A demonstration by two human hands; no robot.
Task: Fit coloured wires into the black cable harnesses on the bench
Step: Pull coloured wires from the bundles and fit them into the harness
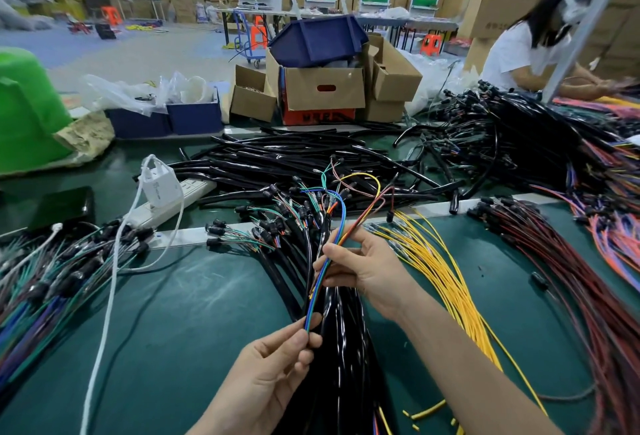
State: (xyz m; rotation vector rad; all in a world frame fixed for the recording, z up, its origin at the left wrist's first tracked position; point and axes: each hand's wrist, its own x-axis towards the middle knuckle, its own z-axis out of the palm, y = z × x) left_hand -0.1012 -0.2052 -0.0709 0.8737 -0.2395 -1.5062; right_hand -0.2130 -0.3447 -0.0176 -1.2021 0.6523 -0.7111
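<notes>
A thin bunch of coloured wires [320, 277], blue, green, orange and yellow, runs diagonally over the bench centre. My left hand [273, 370] pinches its lower end between thumb and fingers. My right hand [360, 268] grips the bunch higher up, where the strands fan out and loop upward. Beneath both hands lies a thick bundle of black cable harnesses [343, 348], their connector ends [277, 223] spreading toward the far side. Loose yellow wires [446, 275] lie just right of my right hand.
Red-and-black wires [571, 278] cover the right side; green and blue harnesses [52, 282] lie left. A white power strip [173, 202] and white cable [110, 282] cross the left. Black tubes [294, 154], cardboard boxes [325, 88] and a green bin [27, 112] stand behind. Another person [530, 50] works far right.
</notes>
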